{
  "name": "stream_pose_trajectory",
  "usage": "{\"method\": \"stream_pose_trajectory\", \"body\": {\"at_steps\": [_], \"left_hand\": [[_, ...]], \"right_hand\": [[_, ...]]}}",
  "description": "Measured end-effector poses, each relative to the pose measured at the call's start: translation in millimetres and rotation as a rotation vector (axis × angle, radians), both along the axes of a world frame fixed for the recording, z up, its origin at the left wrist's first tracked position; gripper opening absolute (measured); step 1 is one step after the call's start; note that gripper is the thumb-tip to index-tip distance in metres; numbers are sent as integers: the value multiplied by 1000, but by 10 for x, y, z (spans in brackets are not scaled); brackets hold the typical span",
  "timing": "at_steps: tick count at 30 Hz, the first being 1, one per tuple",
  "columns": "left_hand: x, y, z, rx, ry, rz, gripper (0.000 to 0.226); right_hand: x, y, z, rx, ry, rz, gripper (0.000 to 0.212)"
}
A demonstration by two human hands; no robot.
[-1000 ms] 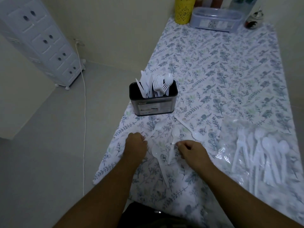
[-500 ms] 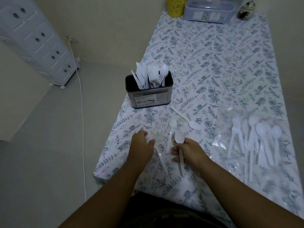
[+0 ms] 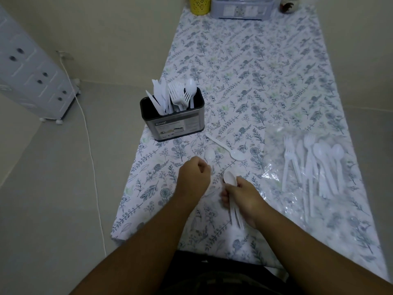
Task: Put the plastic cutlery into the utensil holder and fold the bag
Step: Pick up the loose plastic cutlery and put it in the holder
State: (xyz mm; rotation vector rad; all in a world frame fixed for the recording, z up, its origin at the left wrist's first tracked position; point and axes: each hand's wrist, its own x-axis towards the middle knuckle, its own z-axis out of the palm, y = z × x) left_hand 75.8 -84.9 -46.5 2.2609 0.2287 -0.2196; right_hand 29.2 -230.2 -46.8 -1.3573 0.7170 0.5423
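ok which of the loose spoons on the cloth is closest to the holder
The spoon lying diagonally just right of the utensil holder: its handle tip nearly reaches the holder's corner. The other loose spoon lies nearer the left hand.

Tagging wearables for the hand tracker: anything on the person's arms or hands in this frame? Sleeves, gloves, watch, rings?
Nothing visible. The left hand and right hand are bare, with no gloves. Both forearms are uncovered right down to the bottom edge of the frame, so no sleeves show. No watch, bracelet or strap at either wrist. Rings: none seen, though the image is dim.
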Motion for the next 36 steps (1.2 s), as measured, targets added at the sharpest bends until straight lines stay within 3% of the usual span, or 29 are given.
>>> {"method": "stream_pose_trajectory", "body": {"at_steps": [4,9,12,15,18,26,36], "left_hand": [[24,-2,-156,129,58,-110,22],[-26,-114,-174,314,64,-210,14],[-190,-231,-73,150,17,-158,18],[-478,-490,74,-41,26,-128,17],[-758,-768,84,-184,117,-103,16],[-995,-1115,77,-96,-16,-65,13],[-900,-1171,-67,73,55,-102,21]], "right_hand": [[-67,-121,-52,-46,33,-11,11],[-101,-281,-81,-87,12,-16,12],[-75,-382,-59,65,47,-64,7],[-58,-507,-25,256,6,-77,20],[-97,-625,-28,224,-36,-49,21],[-259,-983,-44,70,-55,14,12],[-380,-1164,-43,55,35,11,14]]}}
